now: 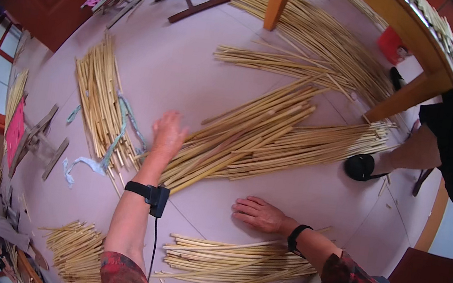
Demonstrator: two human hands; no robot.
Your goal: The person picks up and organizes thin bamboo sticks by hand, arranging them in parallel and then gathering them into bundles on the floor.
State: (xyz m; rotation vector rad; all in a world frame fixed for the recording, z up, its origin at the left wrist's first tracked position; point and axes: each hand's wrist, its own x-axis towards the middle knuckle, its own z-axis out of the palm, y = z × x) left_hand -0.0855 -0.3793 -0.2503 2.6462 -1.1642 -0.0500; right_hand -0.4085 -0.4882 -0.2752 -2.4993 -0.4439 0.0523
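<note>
My left hand [168, 136] is beside the near left end of a pile of long straw-coloured reed stalks [245, 132]. Its fingers are spread and slightly blurred, and I see nothing held in them. Palm down, my right hand [258, 213] is low over the pinkish tiled floor with its fingers stretched out and nothing in them. It lies between that pile and a nearer bundle of stalks [227, 260], apart from both. Left of my left hand is another bundle of stalks [98, 88], with pale green and white cloth strips [117, 138] lying along it.
More stalks [323, 33] spread across the floor at the back, and a short bundle [74, 253] lies near left. A wooden table [414, 40] stands back right. Another person's black shoe [360, 167] is close to the pile. Folding stools [36, 138] stand at left.
</note>
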